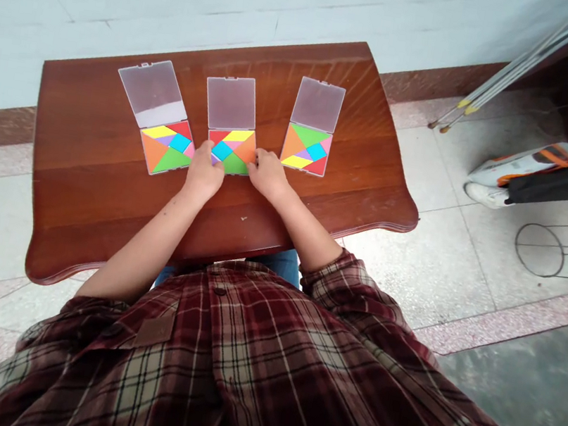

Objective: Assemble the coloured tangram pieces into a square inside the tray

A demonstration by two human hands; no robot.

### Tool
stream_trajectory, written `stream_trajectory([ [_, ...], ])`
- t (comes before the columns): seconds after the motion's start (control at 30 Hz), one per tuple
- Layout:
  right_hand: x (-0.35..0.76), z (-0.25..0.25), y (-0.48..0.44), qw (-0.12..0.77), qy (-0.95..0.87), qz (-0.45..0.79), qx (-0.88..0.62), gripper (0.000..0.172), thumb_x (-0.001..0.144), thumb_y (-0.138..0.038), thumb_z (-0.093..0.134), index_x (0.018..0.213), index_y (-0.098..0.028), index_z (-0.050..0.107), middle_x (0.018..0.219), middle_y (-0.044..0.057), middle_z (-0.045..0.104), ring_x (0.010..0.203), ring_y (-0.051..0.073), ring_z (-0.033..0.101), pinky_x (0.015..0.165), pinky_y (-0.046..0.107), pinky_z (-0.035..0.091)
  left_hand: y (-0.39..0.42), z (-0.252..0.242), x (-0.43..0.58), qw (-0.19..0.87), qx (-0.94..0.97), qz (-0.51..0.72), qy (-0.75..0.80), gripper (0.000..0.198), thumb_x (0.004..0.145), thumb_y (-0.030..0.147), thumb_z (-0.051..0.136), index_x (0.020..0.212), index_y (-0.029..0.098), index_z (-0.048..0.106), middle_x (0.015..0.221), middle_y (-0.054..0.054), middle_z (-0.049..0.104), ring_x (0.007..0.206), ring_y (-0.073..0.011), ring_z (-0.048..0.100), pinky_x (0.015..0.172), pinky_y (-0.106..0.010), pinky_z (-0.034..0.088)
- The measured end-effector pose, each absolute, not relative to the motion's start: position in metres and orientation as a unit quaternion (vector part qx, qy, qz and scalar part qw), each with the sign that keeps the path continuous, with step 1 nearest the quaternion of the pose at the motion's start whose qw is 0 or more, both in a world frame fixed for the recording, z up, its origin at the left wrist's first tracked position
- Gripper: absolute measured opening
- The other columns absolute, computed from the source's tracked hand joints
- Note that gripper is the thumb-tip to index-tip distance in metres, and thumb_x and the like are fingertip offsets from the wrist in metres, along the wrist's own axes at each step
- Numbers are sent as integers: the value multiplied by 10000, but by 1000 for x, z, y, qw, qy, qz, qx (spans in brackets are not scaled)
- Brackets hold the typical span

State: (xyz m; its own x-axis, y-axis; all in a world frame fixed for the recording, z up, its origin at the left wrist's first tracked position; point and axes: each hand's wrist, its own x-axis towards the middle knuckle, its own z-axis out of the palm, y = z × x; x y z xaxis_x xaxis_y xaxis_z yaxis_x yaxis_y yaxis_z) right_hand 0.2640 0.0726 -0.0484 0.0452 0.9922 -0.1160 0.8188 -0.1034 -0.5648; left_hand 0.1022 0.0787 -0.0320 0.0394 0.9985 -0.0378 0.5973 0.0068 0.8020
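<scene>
Three flat tangram boxes lie on the brown wooden table [86, 212], each with its clear lid folded back toward the wall. My left hand [205, 174] and my right hand [267, 173] hold the middle tangram box [233, 150] by its left and right edges. Its coloured pieces fill the tray, and my left fingers hide part of the lower left corner. Close to my left hand is the left tangram box [163, 146], turned at an angle. To the right of my right hand is the right tangram box [307, 149]. Both of those have full trays.
A pale wall [198, 1] runs behind the table. At the right, metal crutches [487, 87] lean with their tips on the tiled floor [448, 259]. Another person's foot in a white shoe [487, 194], an orange-and-white object [537, 162] and a wire ring [539, 250] are nearby.
</scene>
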Motion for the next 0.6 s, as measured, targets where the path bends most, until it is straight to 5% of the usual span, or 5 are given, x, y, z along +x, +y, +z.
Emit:
stream_trajectory([
  [0.27,280,-46,-14,198,-671,295,-651,161,823,-253,606,967,-183,594,888,102,648,848,262,595,820,424,519,-6,-25,79,358,669,210,616,371,784,155,491,1146,183,567,1205,-114,611,1110,-251,601,948,-437,544],
  [0.6,281,-37,-36,193,-662,324,-648,262,807,-195,589,1059,-153,650,968,97,674,872,221,610,825,353,500,-27,-32,69,364,638,246,633,283,767,134,487,1028,194,577,1068,-71,642,945,-178,629,907,-363,541],
])
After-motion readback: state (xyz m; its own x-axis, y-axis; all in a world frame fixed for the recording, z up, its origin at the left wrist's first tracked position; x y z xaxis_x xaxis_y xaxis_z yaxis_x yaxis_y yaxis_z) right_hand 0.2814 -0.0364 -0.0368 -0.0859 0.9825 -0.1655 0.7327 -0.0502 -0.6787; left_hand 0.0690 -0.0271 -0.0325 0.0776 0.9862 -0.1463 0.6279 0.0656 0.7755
